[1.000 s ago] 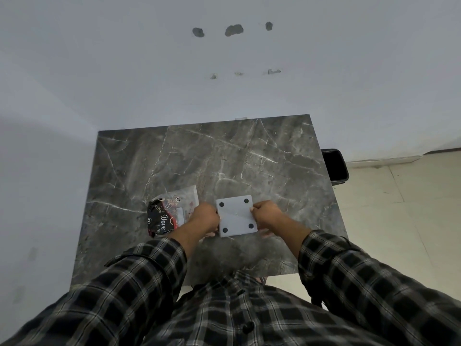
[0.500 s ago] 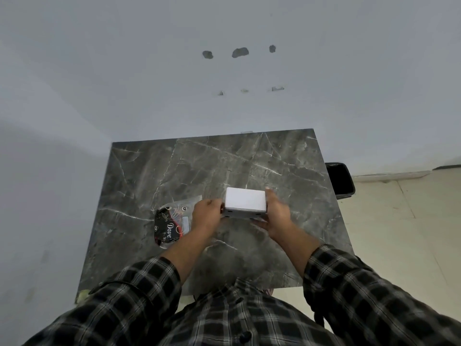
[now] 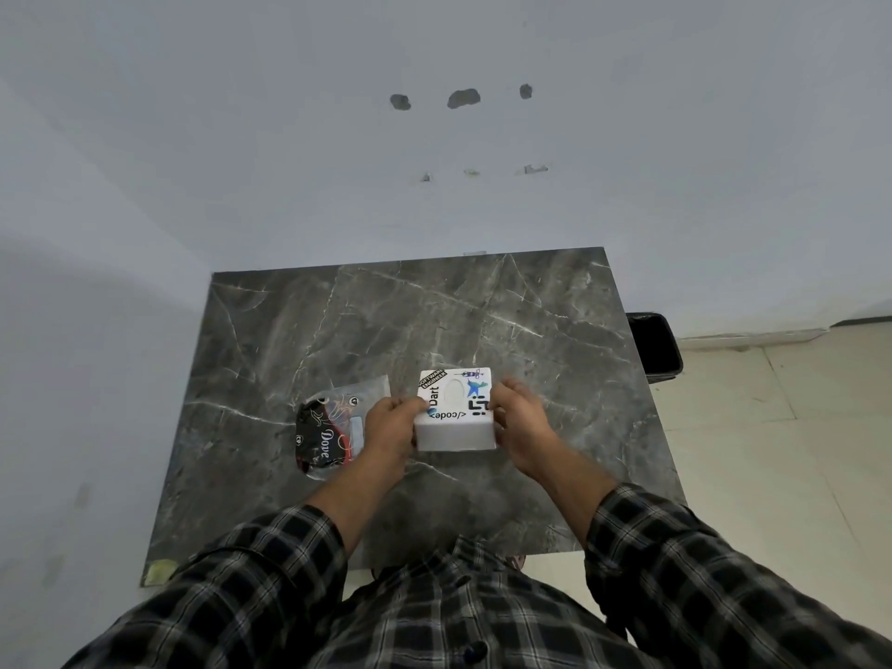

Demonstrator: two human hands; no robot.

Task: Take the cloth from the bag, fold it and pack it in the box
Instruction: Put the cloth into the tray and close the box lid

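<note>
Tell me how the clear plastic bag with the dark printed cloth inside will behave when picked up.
The clear plastic bag looks crumpled and lies flat on the grey marble table, so it will probably flop and sag. It is thin with soft cloth inside, so likely light. The glossy film may be slippery.
</note>
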